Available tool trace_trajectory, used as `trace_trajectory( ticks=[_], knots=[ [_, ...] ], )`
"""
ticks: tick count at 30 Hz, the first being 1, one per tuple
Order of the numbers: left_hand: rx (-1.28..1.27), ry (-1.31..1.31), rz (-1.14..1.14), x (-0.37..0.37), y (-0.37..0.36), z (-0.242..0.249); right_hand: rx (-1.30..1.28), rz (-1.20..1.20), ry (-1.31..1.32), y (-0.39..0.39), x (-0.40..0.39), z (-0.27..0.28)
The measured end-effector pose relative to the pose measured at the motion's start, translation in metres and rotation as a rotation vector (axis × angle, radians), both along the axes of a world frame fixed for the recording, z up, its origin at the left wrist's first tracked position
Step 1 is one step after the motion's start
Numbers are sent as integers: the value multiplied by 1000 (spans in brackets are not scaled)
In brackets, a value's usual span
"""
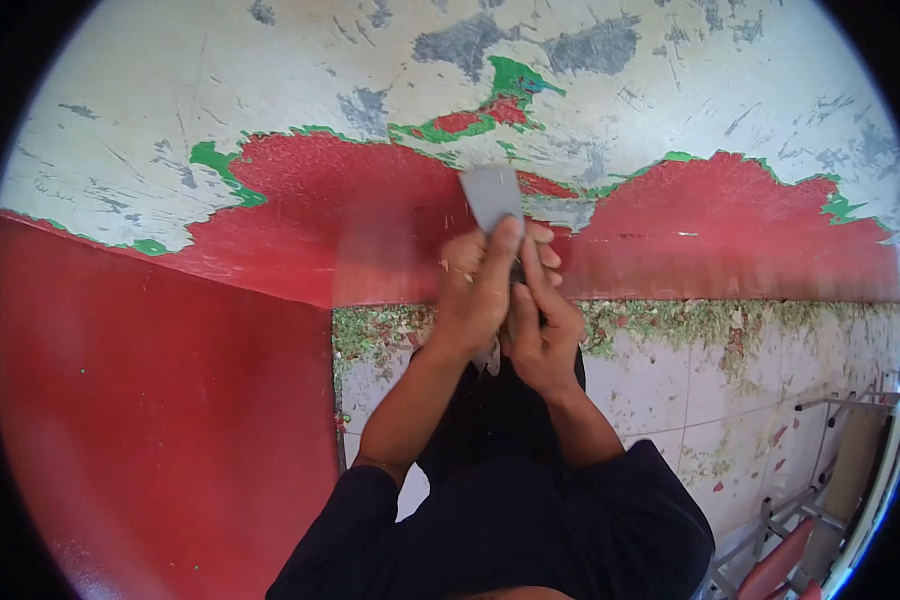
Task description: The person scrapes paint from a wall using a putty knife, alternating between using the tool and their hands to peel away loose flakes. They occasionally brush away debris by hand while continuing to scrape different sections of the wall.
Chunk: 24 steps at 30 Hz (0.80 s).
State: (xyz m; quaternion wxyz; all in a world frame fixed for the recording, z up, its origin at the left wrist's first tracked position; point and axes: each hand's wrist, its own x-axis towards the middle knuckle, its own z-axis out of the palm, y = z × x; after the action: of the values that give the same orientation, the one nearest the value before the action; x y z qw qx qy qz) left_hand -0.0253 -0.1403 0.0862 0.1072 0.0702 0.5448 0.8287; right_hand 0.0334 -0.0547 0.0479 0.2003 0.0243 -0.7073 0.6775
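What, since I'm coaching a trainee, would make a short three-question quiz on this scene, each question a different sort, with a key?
1. Multiple choice: how is the scraper held? A, in the left alone; B, in the right alone; C, in both.
2. True or false, of the tiled floor: nothing lies on it.
3. Fill the gap: where the red area meets the pale area, a thin ____ edge shows in places.

Key
1. C: the left hand and the right hand grip it together.
2. False: flakes are scattered on it.
3. Green.
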Motion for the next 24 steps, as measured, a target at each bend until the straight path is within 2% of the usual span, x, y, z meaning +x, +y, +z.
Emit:
trace_trajectory(
  ticks=[8,9,15,18,20,22,24],
  knots=[
    [-58,122,11,-4,5,-7,60,-53,105,0,-13,-23],
    [-62,125,15,-4,8,-6,49,-48,53,2,-13,-21],
    [-68,181,70,-7,13,8,170,-106,226,8,-21,-2],
    [-32,142,23,-8,19,-14,115,-59,101,16,-14,-17],
    [-59,166,48,-8,19,7,243,-140,271,16,-24,10],
    [-28,217,72,-12,17,39,155,-55,161,14,-26,34],
    [-47,199,58,-9,15,30,131,-62,180,11,-24,21]
  ],
)
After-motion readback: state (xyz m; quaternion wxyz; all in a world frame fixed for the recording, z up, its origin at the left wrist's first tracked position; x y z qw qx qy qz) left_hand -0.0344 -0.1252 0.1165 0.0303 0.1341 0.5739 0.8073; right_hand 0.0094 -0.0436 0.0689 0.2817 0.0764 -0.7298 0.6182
